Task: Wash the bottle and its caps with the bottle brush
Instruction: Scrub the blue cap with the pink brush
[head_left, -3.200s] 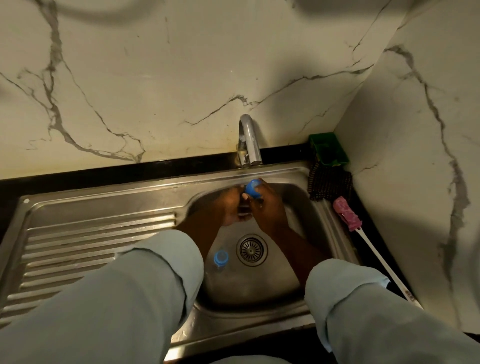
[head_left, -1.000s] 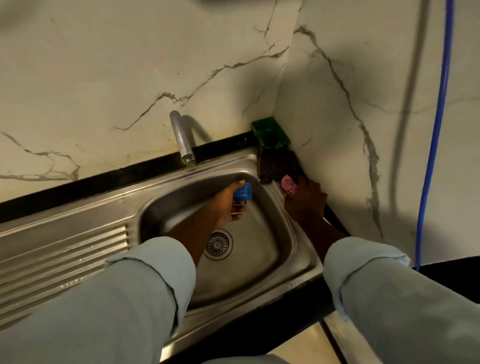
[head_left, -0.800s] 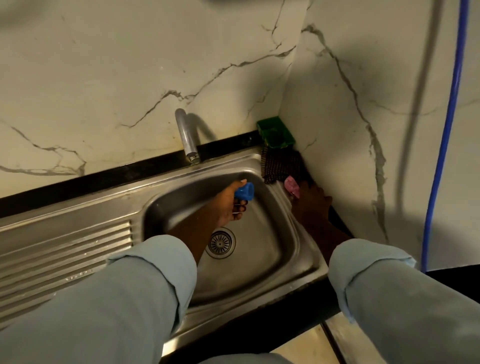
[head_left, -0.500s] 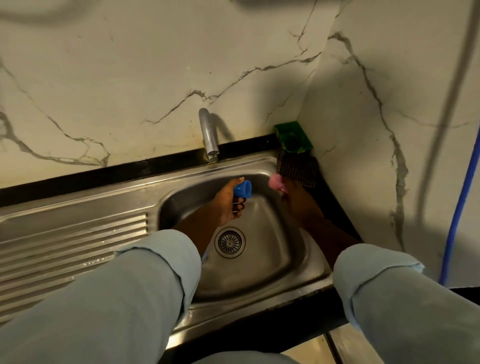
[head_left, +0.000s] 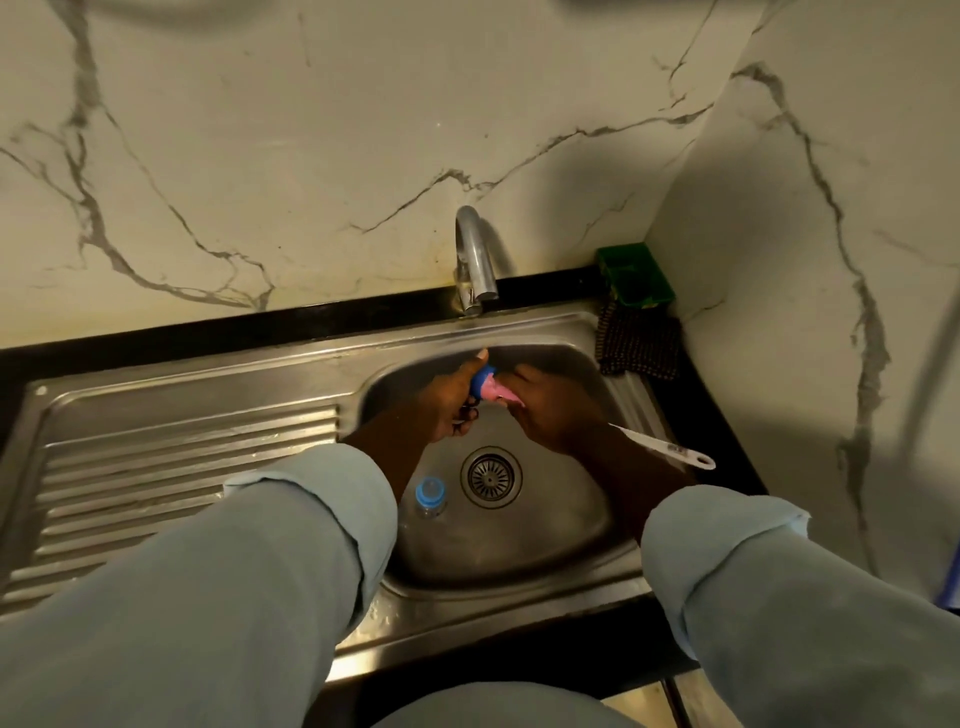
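Over the steel sink bowl, my left hand grips a blue cap. My right hand holds the bottle brush, whose pink head is pushed against the cap's opening. The brush's white handle sticks out to the right past my wrist. A clear bottle with a blue collar lies on the sink floor, left of the drain, partly hidden by my left sleeve.
The tap curves over the bowl's back edge. A green holder and a dark knitted scrubber sit in the back right corner by the marble wall. The ribbed draining board lies to the left.
My right hand picked the brush up from the right rim and brought its pink head to the blue cap in my left hand. The view swung back over the sink.
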